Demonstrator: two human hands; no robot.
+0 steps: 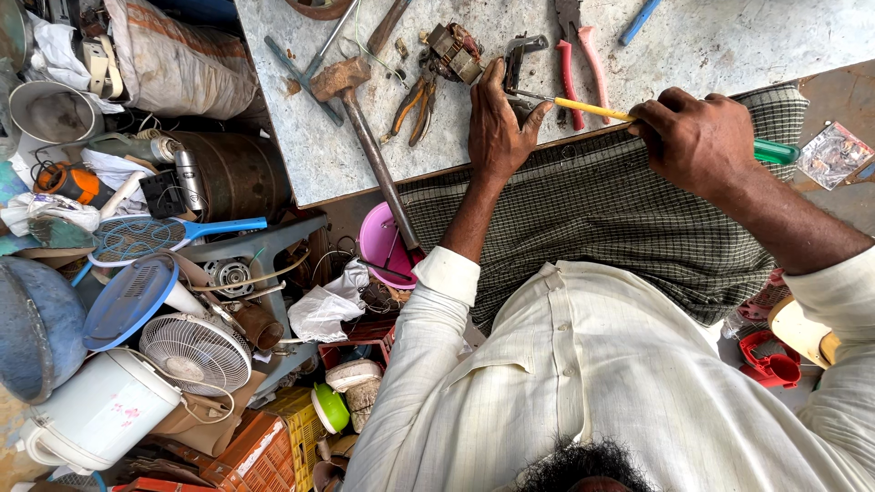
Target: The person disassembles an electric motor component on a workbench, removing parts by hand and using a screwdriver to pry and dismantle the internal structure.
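Right now your right hand (pixel 694 138) is closed around a screwdriver (pixel 592 110) with a yellow shank and green handle, its tip driven leftward into a small dark metal part (pixel 517 66) at the near edge of the worktable (pixel 729 36). Your left hand (pixel 497 128) is pressed down over that part, fingers curled to pin it flat against the tabletop, thumb lying along the shaft near the tip. Judging by this, the work on the part is mid-way: the tool is engaged and the piece is still held, so nothing looks released or set aside yet, though I cannot tell whether a screw is coming out or going in. Just left of your left hand lie a small motor winding (pixel 453 50) and orange-handled pliers (pixel 415 105); farther left a hammer (pixel 365 128) stretches its handle toward you. Red-handled pliers (pixel 574 59) rest at the far side, just right of the part. Down at the left, the floor is crowded with a white fan (pixel 196 351) and other appliance scrap.
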